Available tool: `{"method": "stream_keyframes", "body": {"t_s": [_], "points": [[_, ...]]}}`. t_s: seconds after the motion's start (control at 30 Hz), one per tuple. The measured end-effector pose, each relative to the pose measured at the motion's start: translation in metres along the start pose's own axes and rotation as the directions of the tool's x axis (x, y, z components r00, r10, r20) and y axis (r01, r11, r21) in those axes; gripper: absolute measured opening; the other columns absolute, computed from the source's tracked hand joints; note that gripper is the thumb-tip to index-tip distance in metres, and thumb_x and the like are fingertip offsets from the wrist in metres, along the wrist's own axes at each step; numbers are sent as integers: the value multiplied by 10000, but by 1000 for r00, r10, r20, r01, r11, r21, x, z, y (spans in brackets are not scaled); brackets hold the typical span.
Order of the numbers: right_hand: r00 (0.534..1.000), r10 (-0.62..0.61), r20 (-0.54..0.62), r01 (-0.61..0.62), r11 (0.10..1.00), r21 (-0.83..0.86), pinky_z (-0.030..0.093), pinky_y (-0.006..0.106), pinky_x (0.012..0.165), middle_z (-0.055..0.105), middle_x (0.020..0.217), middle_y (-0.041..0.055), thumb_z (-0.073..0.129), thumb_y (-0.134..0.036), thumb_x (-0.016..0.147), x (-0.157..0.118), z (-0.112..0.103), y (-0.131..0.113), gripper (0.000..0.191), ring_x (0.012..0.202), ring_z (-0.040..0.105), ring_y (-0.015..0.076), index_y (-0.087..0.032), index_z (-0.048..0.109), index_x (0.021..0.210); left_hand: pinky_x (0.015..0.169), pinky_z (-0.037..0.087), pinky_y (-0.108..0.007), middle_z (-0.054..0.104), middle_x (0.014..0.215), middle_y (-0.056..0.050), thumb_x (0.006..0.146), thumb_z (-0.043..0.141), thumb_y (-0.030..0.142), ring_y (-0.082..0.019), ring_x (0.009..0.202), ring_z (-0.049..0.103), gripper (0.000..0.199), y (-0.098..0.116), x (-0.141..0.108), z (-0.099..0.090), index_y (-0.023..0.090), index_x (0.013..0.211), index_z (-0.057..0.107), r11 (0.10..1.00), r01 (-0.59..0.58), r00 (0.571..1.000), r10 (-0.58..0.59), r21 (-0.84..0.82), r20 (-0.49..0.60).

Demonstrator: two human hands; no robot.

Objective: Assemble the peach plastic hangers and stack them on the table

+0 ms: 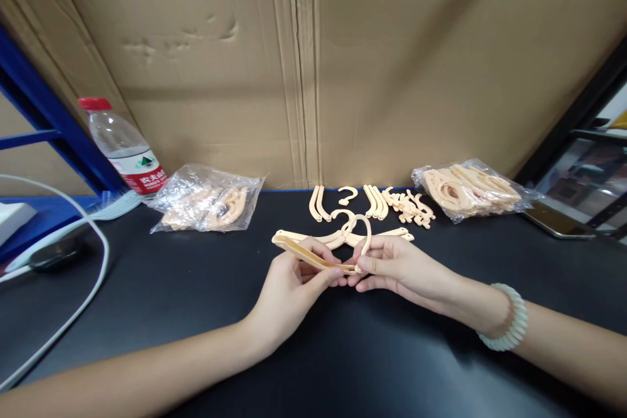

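Cream plastic is what both hands are busy with, just right of the middle of the frame. From where I stand, the left hand (294, 284) is pinched closed on a curved arm piece (304, 251), thumb on the near side, the piece's free end pointing up and left. The right hand (399, 268), a pale coiled bracelet (509, 323) on its wrist, has its fingers closed about the foot of a hook piece (368, 235), whose bend rises above the knuckles. Arm and hook meet between the fingertips; whether they are locked together I can't tell.

Just behind the hands, partly covered by them, hanger shapes (347, 233) lie flat on the black counter (372, 366). Farther back at centre sit two curved strips (321, 204) side by side, a single loose hook (347, 196), more strips (376, 202) in a row, and a heap of small hooks (410, 210) touching or just beside them. Clear bags of similar parts lie left of centre (210, 202) and at the right (470, 191), with a phone (561, 221) near the right one. A red-capped bottle (127, 150) stands at left, a white cable (105, 255) loops at far left, and brown cardboard (196, 46) fills the upper frame.
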State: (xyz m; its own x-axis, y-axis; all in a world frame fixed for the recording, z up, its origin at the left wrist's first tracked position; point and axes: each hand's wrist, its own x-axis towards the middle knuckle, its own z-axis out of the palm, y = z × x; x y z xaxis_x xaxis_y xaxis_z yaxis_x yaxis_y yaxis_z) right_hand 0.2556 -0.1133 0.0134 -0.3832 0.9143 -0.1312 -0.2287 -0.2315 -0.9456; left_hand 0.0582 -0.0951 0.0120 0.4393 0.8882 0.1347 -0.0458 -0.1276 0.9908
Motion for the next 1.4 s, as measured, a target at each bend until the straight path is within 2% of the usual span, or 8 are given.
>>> {"method": "stream_keyframes", "body": {"t_s": [0.1,0.27,0.57,0.73,1.13,1.3,1.4], "points": [[999,-4,-38,3,1000,-22,538,253,692,681,732,20,773,-285,740,0,2,1,206,684,672,122,-145,630,792,698,568,-294,698,744,-11,750,717,252,-178,701,697,142,1,0,0,184,769,594,1000,4,1000,-4,-10,9],[999,-15,-49,13,1000,-28,520,241,652,666,711,19,796,-302,703,1,5,1,242,654,649,113,-138,627,761,668,564,-278,699,722,-5,749,723,235,-170,687,695,134,-1,1,1,179,746,601,1000,-14,1000,15,-24,15],[978,-173,-114,157,979,-133,453,229,533,614,607,-10,800,-351,673,4,9,11,291,539,566,98,-143,602,721,680,553,-274,697,727,6,762,722,193,-159,699,694,164,-3,-2,1,175,742,560,998,-40,998,42,-45,48],[970,-216,-107,193,962,-194,439,241,540,606,622,-7,771,-337,688,5,10,12,265,535,546,99,-153,581,706,662,547,-273,689,717,-5,756,728,200,-166,685,693,172,-1,-3,2,170,733,560,998,-48,997,50,-42,52],[963,-260,-72,246,956,-162,453,255,571,607,653,-5,770,-322,706,4,12,13,252,576,559,110,-159,577,707,613,559,-227,678,709,12,754,733,229,-135,630,682,152,7,-6,7,168,722,598,994,-25,998,32,-108,62],[960,-263,-94,249,958,-141,479,268,648,650,708,8,738,-292,763,3,14,14,164,644,603,121,-161,643,787,600,564,-213,662,658,35,742,744,233,-132,614,689,173,5,-1,6,163,735,586,991,0,1000,-4,-131,-27],[949,-288,-130,266,950,-161,483,268,680,679,775,23,754,-278,744,2,15,12,137,721,616,136,-176,690,810,586,559,-206,661,649,39,725,756,237,-126,597,684,208,3,1,4,159,746,564,991,14,997,-25,-137,-79]]}}
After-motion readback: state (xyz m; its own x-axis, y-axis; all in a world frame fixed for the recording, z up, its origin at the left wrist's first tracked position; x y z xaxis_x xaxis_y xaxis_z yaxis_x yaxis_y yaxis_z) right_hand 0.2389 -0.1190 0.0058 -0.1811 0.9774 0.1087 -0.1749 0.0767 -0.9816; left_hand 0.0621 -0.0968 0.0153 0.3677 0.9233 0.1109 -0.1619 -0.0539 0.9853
